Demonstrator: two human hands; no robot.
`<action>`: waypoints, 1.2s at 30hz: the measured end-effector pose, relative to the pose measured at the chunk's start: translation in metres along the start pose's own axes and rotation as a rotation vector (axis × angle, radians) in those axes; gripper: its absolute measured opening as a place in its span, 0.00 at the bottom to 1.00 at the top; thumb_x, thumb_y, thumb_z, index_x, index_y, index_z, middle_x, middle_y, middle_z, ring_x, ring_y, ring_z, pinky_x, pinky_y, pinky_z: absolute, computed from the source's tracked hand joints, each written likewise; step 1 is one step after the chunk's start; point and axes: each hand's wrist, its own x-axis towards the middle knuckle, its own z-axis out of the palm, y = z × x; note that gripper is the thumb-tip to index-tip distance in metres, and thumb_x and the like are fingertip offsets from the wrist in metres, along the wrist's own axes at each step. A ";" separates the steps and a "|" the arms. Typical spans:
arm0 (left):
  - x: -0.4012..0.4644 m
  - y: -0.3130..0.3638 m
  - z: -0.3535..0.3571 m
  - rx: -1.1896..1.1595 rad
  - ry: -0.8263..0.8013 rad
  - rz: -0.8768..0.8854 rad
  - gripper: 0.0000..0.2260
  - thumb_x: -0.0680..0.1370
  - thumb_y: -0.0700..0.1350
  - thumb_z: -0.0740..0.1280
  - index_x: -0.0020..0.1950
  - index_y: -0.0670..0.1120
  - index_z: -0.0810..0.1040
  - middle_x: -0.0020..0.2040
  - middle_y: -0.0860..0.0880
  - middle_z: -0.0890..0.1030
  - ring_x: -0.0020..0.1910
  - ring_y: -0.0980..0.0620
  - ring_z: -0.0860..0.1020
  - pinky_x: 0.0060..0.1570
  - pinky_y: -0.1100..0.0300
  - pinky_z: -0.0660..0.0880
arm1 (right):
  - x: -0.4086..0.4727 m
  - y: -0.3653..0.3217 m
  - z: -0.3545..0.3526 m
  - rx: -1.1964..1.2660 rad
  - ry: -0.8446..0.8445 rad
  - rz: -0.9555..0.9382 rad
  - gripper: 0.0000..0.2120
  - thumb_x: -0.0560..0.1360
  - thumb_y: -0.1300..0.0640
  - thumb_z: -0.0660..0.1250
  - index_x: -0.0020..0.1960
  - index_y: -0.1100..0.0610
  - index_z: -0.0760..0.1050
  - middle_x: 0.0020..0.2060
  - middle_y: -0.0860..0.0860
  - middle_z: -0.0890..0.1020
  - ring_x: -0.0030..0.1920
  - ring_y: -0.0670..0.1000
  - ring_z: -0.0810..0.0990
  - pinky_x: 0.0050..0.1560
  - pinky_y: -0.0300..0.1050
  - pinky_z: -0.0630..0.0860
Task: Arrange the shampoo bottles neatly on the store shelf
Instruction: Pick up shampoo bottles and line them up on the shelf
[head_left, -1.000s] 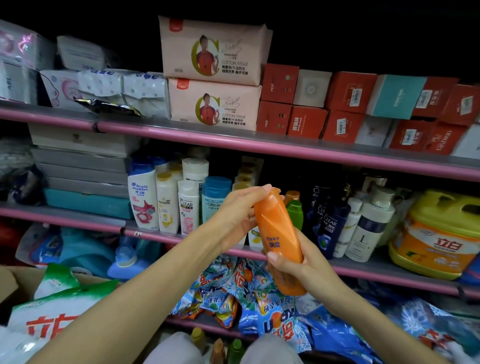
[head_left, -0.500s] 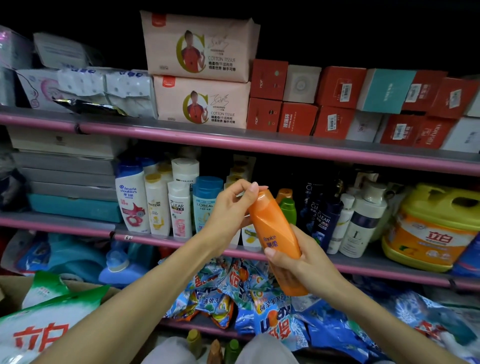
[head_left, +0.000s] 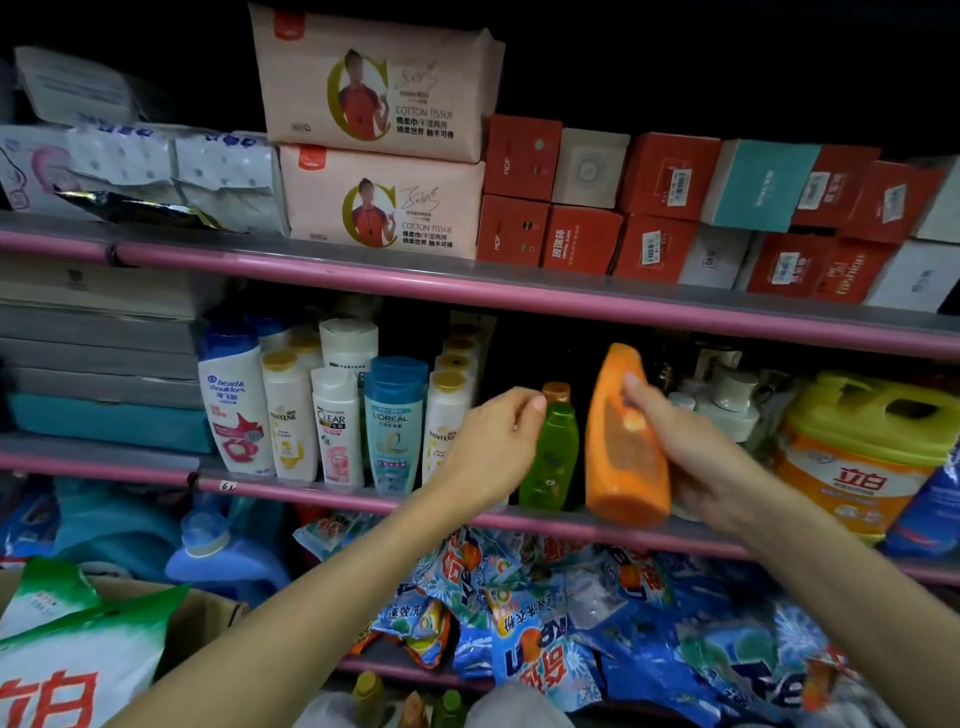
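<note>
Orange shampoo bottle (head_left: 626, 441) gripped by right hand (head_left: 691, 447); left hand (head_left: 493, 447) loosely curled.

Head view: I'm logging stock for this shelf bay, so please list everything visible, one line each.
Orange bottle: one, orange, middle shelf edge, tilted, held by right hand.
Green bottle: one, green with orange cap, standing left of orange bottle.
Shampoo row: several visible, white and blue, middle shelf left.
Yellow detergent tub: one, yellow and orange, middle shelf right.
Tissue packs: two, pink, stacked on top shelf.
Red boxes: many, red with some white and teal, top shelf right.
Detergent bags: many, blue, bottom shelf.
Left hand: fingers loosely curled, empty, beside green bottle.
Right hand: grips orange bottle.
</note>
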 end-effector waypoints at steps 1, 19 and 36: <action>0.003 -0.002 0.005 0.101 -0.002 0.058 0.15 0.83 0.48 0.56 0.65 0.45 0.74 0.53 0.47 0.80 0.49 0.49 0.79 0.54 0.52 0.76 | 0.009 -0.011 -0.004 0.086 0.027 0.047 0.20 0.72 0.41 0.68 0.55 0.56 0.75 0.48 0.55 0.85 0.45 0.53 0.85 0.40 0.49 0.80; 0.059 -0.006 0.083 1.010 -0.155 0.109 0.34 0.81 0.58 0.52 0.75 0.34 0.50 0.75 0.36 0.56 0.75 0.39 0.52 0.74 0.46 0.42 | 0.105 -0.043 0.038 0.845 -0.038 0.052 0.15 0.75 0.66 0.63 0.61 0.62 0.70 0.57 0.64 0.75 0.60 0.63 0.75 0.46 0.66 0.74; 0.057 -0.029 0.087 0.888 -0.096 0.151 0.34 0.82 0.56 0.53 0.75 0.33 0.43 0.76 0.34 0.51 0.75 0.38 0.49 0.74 0.46 0.43 | 0.166 -0.039 0.055 -0.076 0.439 -0.279 0.18 0.74 0.61 0.69 0.62 0.64 0.72 0.59 0.61 0.78 0.59 0.60 0.78 0.61 0.55 0.75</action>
